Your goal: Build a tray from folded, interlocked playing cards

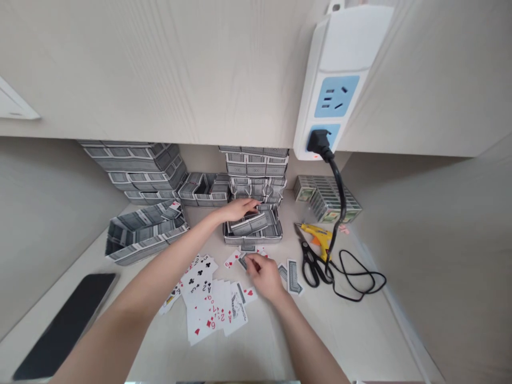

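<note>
My left hand reaches over the back of a small open box built from folded playing cards. Its fingers are stretched out with a gap at the thumb, close to the grey card backs. Inside the box, a folded card strip lies at a slant. In front of the box, my right hand is closed in a pinch on a small grey-backed playing card. Loose face-up playing cards are spread to the left of that hand. A few face-down cards lie to its right.
At the left are a longer card-built box and a black phone-like slab. Card-built stacks line the back. At the right are scissors, a yellow glue gun, a black cord and a power strip.
</note>
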A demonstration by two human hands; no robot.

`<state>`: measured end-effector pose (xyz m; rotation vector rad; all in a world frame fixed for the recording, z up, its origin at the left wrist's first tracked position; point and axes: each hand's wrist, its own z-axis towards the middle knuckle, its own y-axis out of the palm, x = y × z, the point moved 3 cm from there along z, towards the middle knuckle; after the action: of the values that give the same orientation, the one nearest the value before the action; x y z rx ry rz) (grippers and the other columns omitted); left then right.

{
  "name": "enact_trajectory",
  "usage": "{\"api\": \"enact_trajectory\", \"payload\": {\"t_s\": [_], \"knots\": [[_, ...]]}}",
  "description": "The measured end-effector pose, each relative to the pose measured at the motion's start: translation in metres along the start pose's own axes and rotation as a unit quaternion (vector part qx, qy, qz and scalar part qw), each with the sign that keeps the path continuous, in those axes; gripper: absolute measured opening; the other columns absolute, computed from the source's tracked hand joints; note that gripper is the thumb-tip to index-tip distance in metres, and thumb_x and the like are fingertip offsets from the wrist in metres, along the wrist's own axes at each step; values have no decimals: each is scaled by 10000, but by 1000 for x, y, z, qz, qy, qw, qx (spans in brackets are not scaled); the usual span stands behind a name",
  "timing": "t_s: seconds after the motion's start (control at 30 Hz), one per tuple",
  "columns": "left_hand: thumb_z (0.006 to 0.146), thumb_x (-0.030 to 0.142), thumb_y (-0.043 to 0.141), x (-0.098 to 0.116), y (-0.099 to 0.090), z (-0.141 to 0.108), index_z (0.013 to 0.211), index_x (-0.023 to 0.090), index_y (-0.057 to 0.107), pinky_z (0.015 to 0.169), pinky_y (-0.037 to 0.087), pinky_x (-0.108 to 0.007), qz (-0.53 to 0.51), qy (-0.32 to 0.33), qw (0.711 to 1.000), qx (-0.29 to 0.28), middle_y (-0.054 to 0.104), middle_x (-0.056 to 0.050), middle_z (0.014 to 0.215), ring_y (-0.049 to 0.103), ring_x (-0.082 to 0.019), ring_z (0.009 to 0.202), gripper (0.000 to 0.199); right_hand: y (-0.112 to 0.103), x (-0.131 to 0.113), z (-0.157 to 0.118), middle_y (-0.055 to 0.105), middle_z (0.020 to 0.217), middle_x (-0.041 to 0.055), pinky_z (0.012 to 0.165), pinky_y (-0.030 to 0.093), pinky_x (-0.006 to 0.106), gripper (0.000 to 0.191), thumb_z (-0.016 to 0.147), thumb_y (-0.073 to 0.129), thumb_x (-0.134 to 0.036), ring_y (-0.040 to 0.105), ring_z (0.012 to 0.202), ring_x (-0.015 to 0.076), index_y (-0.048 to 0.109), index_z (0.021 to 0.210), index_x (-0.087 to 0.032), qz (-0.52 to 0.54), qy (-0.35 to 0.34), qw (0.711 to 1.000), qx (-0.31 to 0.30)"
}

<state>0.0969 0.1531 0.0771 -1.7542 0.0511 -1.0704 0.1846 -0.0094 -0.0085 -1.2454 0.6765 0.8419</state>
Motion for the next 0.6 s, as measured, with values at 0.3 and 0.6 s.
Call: {"api": "enact_trajectory", "payload": {"t_s": [0.3, 0.6], "knots": [[569, 219, 661, -19, 15, 3, 872, 174, 650, 693, 438, -267, 189, -63, 980, -18, 673, -84, 932, 608, -238, 850, 306, 1, 1, 0, 623, 578, -17, 544, 416, 190, 207, 815, 440, -263, 549, 511, 114, 641, 799, -214, -3, -8, 1000, 0], [797, 281, 446, 12, -17, -13, 1056, 161, 502, 658, 414, -277, 219, -46, 972, 75, 643, -104, 887, 604, -230, 821, 290, 1, 0, 0, 627, 592, -15, 558, 418, 195, 221, 826, 433, -284, 555, 522, 117, 641, 789, -218, -5, -2, 1000, -11]]}}
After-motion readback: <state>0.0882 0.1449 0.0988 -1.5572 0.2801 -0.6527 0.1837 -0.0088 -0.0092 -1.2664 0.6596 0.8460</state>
